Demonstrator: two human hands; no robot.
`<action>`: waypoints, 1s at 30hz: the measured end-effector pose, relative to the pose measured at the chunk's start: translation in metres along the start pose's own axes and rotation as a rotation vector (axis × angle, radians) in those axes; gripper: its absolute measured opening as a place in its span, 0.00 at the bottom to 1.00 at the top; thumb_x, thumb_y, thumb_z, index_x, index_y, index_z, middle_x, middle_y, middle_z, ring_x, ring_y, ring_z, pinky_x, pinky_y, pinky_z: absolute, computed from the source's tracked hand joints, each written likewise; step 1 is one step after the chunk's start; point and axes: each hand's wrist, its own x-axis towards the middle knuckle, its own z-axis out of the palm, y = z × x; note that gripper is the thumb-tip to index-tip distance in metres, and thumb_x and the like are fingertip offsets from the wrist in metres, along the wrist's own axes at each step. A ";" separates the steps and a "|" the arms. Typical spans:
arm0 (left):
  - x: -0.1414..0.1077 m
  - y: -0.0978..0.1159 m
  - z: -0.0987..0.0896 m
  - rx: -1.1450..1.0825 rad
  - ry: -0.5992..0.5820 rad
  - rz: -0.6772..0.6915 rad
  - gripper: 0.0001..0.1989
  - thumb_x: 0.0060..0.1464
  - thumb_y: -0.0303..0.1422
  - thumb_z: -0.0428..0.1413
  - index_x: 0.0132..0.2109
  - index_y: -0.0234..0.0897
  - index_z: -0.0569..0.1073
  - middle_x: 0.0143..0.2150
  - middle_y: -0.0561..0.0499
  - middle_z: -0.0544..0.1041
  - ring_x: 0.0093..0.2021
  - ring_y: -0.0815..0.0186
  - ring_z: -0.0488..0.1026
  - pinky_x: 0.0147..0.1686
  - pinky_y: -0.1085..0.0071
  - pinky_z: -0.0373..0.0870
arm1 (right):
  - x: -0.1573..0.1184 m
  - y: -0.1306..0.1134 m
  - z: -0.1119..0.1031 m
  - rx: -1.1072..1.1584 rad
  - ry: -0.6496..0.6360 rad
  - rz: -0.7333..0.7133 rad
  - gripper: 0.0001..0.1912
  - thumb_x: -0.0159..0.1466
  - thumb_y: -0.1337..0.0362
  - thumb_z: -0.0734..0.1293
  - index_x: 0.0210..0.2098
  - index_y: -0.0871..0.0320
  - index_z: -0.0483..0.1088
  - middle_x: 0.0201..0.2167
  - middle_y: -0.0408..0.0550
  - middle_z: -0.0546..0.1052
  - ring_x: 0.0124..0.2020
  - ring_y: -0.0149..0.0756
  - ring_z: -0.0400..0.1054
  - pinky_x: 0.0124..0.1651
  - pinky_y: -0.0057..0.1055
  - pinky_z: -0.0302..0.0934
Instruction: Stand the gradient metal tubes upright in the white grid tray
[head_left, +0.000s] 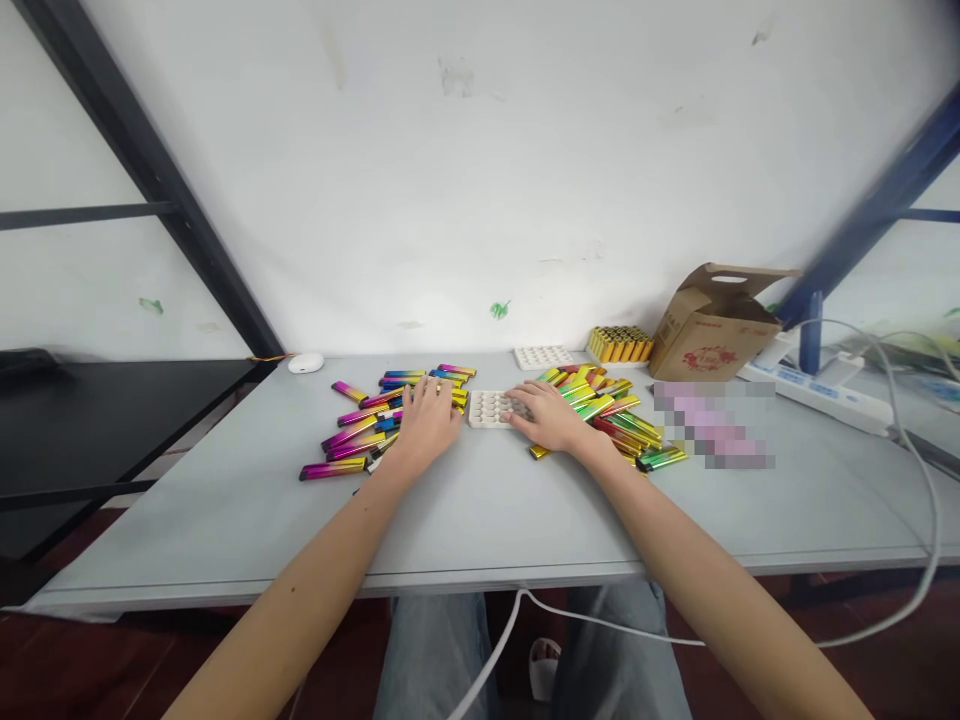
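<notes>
A white tray with round holes lies on the grey table between my hands. My right hand rests over its right end with the fingers spread, beside a pile of shiny green, yellow and red tubes. On the left, my left hand lies palm down with its fingers apart on a pile of purple, yellow and blue tubes. Whatever is under either palm is hidden.
At the back are a second white tray, a tray of upright yellow cylinders, an open cardboard box and a white case. A power strip with cables and a pixelated pink item lie to the right.
</notes>
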 end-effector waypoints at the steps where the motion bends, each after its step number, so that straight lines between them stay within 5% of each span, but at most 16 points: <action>1: 0.000 0.000 -0.001 0.009 0.004 -0.001 0.19 0.55 0.25 0.48 0.54 0.37 0.68 0.54 0.38 0.72 0.61 0.48 0.63 0.60 0.45 0.58 | 0.000 0.000 0.000 0.003 -0.001 0.002 0.24 0.69 0.52 0.58 0.56 0.60 0.69 0.54 0.56 0.73 0.57 0.46 0.62 0.62 0.42 0.52; 9: 0.003 -0.004 -0.001 -0.014 0.013 0.046 0.14 0.60 0.25 0.46 0.46 0.38 0.73 0.47 0.42 0.76 0.50 0.52 0.71 0.58 0.50 0.59 | 0.000 0.000 0.000 0.009 0.000 0.003 0.24 0.69 0.53 0.58 0.56 0.61 0.69 0.54 0.56 0.73 0.57 0.46 0.63 0.62 0.41 0.53; 16: 0.006 -0.005 -0.001 -0.085 0.051 0.146 0.14 0.60 0.24 0.47 0.48 0.38 0.73 0.47 0.41 0.71 0.50 0.53 0.68 0.52 0.55 0.66 | 0.000 -0.001 -0.001 0.005 0.016 -0.001 0.23 0.69 0.53 0.59 0.56 0.61 0.69 0.54 0.57 0.73 0.58 0.47 0.62 0.62 0.43 0.54; 20: 0.006 0.005 -0.011 -0.174 0.173 0.243 0.10 0.64 0.27 0.48 0.47 0.39 0.72 0.47 0.44 0.72 0.53 0.55 0.67 0.54 0.57 0.66 | 0.000 -0.003 -0.002 0.064 0.151 0.007 0.24 0.69 0.54 0.59 0.57 0.61 0.69 0.56 0.58 0.70 0.61 0.45 0.60 0.64 0.41 0.53; 24: 0.003 0.015 -0.022 -0.287 0.406 0.356 0.08 0.65 0.30 0.49 0.45 0.40 0.72 0.45 0.46 0.75 0.57 0.57 0.66 0.57 0.57 0.64 | 0.002 -0.012 -0.008 0.279 0.331 0.107 0.23 0.70 0.52 0.55 0.49 0.58 0.75 0.58 0.55 0.69 0.62 0.43 0.60 0.65 0.41 0.52; 27: 0.001 0.020 -0.025 -0.322 0.524 0.404 0.06 0.65 0.31 0.50 0.43 0.41 0.73 0.43 0.47 0.77 0.55 0.58 0.68 0.56 0.56 0.65 | 0.007 -0.023 -0.012 0.535 0.331 0.167 0.28 0.70 0.48 0.53 0.36 0.56 0.79 0.55 0.51 0.72 0.59 0.43 0.64 0.64 0.40 0.54; 30: -0.001 0.022 -0.024 -0.330 0.536 0.441 0.07 0.65 0.30 0.50 0.42 0.41 0.73 0.42 0.48 0.78 0.53 0.58 0.70 0.54 0.55 0.66 | 0.012 -0.033 -0.012 0.914 0.282 0.193 0.29 0.68 0.43 0.55 0.33 0.57 0.78 0.48 0.50 0.77 0.53 0.42 0.69 0.61 0.39 0.58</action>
